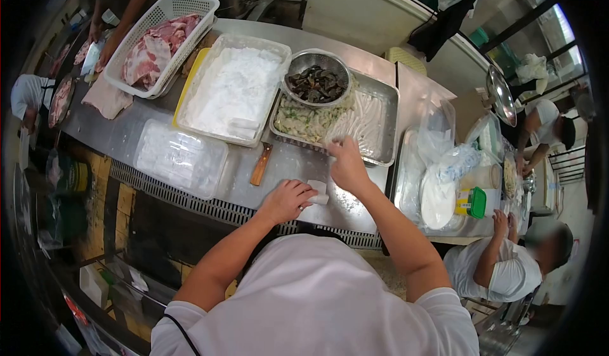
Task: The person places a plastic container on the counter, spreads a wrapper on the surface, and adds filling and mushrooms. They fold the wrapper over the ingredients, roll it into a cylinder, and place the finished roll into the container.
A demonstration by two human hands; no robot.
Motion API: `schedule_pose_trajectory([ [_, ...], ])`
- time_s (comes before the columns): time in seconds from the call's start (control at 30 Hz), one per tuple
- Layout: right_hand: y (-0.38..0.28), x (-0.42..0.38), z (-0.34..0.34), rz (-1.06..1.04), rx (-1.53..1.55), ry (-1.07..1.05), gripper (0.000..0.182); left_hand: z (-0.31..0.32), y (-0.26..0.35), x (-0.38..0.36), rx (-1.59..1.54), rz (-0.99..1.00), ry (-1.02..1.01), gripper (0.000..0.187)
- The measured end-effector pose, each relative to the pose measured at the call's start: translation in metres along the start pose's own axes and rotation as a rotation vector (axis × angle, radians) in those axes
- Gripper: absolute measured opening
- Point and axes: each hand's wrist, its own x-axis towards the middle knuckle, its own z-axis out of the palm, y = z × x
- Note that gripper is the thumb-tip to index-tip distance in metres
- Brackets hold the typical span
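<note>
My left hand (288,200) rests low over the steel counter, its fingers bent onto a small white wrapper sheet (318,193). My right hand (346,161) reaches to the front edge of a metal tray (392,124), fingertips together beside a pale green-flecked filling (304,120); whether they hold anything is too small to tell. White strips (370,118) lie in the tray's right part. A steel bowl (315,57) of dark pieces sits over the tray's back left. A wooden-handled tool (261,164) lies left of my hands.
A white container (180,116) of white powder and a lidded clear box (181,159) stand left. Behind is a basket (155,45) of raw meat. Plastic bags (438,143) and a green-lidded tub (471,202) lie right. Several people work around the counter.
</note>
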Motion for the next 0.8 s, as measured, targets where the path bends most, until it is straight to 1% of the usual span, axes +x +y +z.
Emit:
schedule_pose_trajectory([
  [0.1, 0.005, -0.049, 0.010, -0.147, -0.065, -0.173, 0.064, -0.002, 0.001, 0.003, 0.011, 0.011, -0.007, 0.040],
  [0.2, 0.015, -0.073, 0.022, -0.389, -0.485, -0.325, 0.071, -0.004, 0.003, 0.003, 0.021, 0.004, -0.020, 0.040],
  [0.3, 0.039, -0.086, 0.024, -0.415, -0.574, -0.338, 0.073, -0.005, 0.003, 0.003, 0.010, 0.000, -0.015, 0.039],
  [0.33, 0.046, -0.091, 0.019, -0.410, -0.585, -0.307, 0.073, -0.004, 0.002, 0.003, 0.001, -0.004, -0.011, 0.038],
  [0.43, 0.043, -0.105, 0.006, -0.285, -0.602, -0.325, 0.075, -0.003, 0.003, 0.004, -0.018, -0.013, -0.013, 0.038],
  [0.47, 0.033, -0.110, 0.000, -0.239, -0.452, -0.353, 0.077, -0.003, 0.003, 0.004, -0.020, -0.016, -0.015, 0.038],
  [0.5, 0.042, -0.116, 0.026, -0.308, -0.196, -0.147, 0.072, -0.004, 0.004, 0.005, -0.011, -0.018, -0.020, 0.038],
  [0.57, 0.016, -0.119, 0.040, -0.277, 0.070, -0.116, 0.058, -0.006, 0.004, 0.007, 0.007, -0.020, -0.030, 0.038],
  [0.67, -0.009, -0.114, 0.059, -0.256, 0.059, 0.025, 0.046, -0.008, 0.006, 0.011, 0.030, -0.016, 0.013, 0.039],
  [0.77, -0.002, -0.111, 0.073, -0.203, -0.002, 0.052, 0.038, -0.014, 0.008, 0.018, -0.004, -0.055, -0.021, 0.039],
  [0.8, -0.002, -0.109, 0.071, -0.216, -0.035, 0.066, 0.036, -0.012, 0.007, 0.018, -0.022, -0.060, 0.010, 0.037],
])
